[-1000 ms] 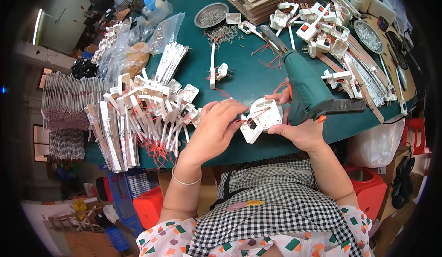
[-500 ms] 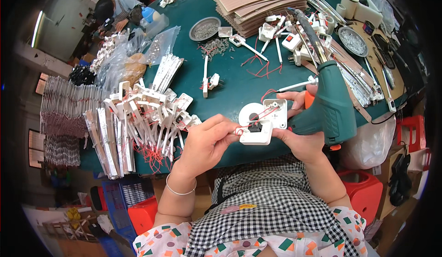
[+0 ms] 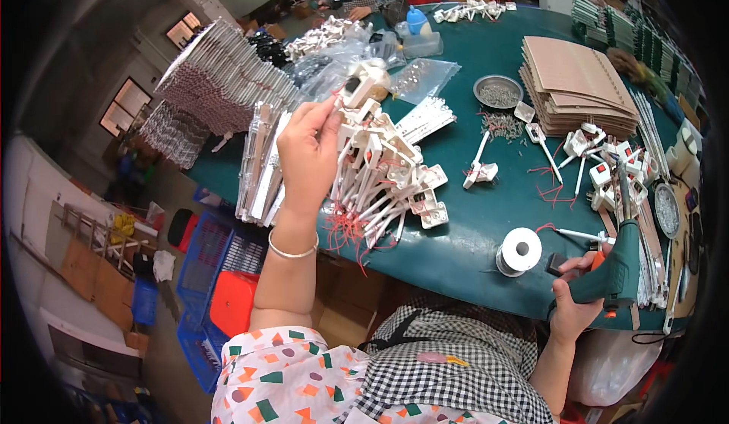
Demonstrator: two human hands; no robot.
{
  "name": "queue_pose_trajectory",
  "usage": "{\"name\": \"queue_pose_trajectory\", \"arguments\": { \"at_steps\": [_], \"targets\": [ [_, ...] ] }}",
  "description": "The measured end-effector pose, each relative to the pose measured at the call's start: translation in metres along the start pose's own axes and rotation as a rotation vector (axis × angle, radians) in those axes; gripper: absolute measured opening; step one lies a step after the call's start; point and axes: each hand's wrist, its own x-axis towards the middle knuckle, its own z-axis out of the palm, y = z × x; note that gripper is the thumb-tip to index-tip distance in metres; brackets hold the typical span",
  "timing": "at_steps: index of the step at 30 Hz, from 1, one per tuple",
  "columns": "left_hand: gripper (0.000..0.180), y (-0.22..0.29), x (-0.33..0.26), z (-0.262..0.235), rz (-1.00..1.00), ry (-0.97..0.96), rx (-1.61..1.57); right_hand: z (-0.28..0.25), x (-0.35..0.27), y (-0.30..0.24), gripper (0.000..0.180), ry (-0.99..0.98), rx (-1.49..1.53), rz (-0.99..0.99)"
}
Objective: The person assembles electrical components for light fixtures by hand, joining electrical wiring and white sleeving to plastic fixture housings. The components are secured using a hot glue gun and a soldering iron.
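The white part (image 3: 363, 84) has left the lap & gone up to the pile (image 3: 380, 173); left hand (image 3: 307, 151) pinches it, right hand (image 3: 577, 295) wraps the green tool (image 3: 619, 264). Looks done w/ this one.

One solder spool (image 3: 519, 250), one green power tool (image 3: 616, 266), one metal bowl (image 3: 498, 91) (screws inside).

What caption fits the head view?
Left hand sets a white part on the pile; right hand grips a green driver.
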Motion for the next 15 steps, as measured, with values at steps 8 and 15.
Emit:
{"name": "queue_pose_trajectory", "arguments": {
  "at_steps": [8, 15],
  "targets": [
    [0.024, -0.072, -0.045, 0.023, -0.124, 0.056, 0.204, 0.001, -0.006, 0.002, 0.085, 0.004, -0.024, 0.063],
    [0.028, -0.07, -0.058, 0.029, -0.129, 0.075, 0.159, 0.001, -0.003, -0.011, 0.082, -0.005, -0.036, 0.06]
  ]
}}
